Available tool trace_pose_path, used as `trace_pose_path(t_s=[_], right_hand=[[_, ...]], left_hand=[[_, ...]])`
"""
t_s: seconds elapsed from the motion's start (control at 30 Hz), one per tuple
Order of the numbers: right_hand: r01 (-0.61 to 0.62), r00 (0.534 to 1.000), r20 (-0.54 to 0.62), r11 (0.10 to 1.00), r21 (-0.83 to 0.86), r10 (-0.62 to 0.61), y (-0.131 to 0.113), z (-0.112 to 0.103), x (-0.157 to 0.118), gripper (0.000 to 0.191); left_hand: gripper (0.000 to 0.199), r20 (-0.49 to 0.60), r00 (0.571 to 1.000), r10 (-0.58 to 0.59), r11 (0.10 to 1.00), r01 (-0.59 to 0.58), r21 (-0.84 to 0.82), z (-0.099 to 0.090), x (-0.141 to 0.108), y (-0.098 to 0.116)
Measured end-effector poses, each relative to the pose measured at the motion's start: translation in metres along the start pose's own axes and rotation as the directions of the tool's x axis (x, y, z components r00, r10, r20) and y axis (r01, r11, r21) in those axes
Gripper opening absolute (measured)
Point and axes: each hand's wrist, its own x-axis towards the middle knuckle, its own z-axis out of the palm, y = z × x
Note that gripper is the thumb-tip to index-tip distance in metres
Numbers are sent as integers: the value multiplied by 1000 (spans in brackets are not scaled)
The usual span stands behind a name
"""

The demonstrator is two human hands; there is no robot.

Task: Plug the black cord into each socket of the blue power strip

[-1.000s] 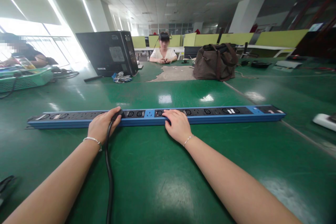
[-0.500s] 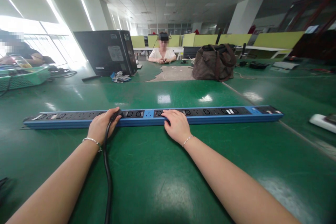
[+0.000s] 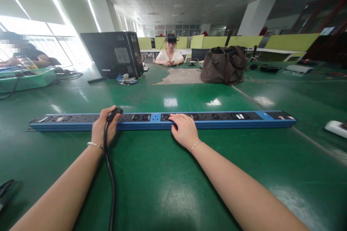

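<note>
Now L hand [image 3: 99, 127] pinches the black plug [image 3: 117, 112] over the blue PDU [image 3: 146, 126], cord [image 3: 113, 187] trailing nearside, while R hand [image 3: 185, 130], loosely curled, rests on its top, prob. bracing it.

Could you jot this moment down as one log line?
left hand: holding black plug | right hand: touching blue power strip | power strip: lying on green table

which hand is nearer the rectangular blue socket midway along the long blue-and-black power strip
Right. The right hand rests on the power strip just right of the socket; the left hand, gripping a black plug, is farther to its left.
</note>
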Motion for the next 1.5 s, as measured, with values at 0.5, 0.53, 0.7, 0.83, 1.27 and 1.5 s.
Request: trace_pose_path(t_s=[0.5, 0.53, 0.7, 0.83, 1.27, 1.5], right_hand=[[7, 999, -35, 1000, 19, -6, -1, 3, 0, 29], [8, 999, -39, 1000, 19, -7, -1, 3, 0, 29], [0, 999, -32, 1000, 26, 1, -1, 3, 0, 29], [5, 999, -32, 1000, 25, -4, 0, 3, 0, 29], [7, 1000, -27, 1000, 28, -6, -1, 1, 1, 30], [6, 1000, -30, 1000, 27, -5, -1, 2, 0, 29]], left_hand=[[40, 166, 945, 281, 959, -270, -89, 51, -8, 92], [40, 168, 943, 289, 957, -281, -66, 53, -9, 93], [40, 163, 940, 300, 950, -310, 40, 52, -13, 94], [40, 170, 939, 298, 947, -313, 72, 51, -14, 90], [38, 163, 919, 358, 921, -377, 104, 53, -16, 80], [39, 134, 888, 440, 874, -457, 161, 52, -17, 81]])
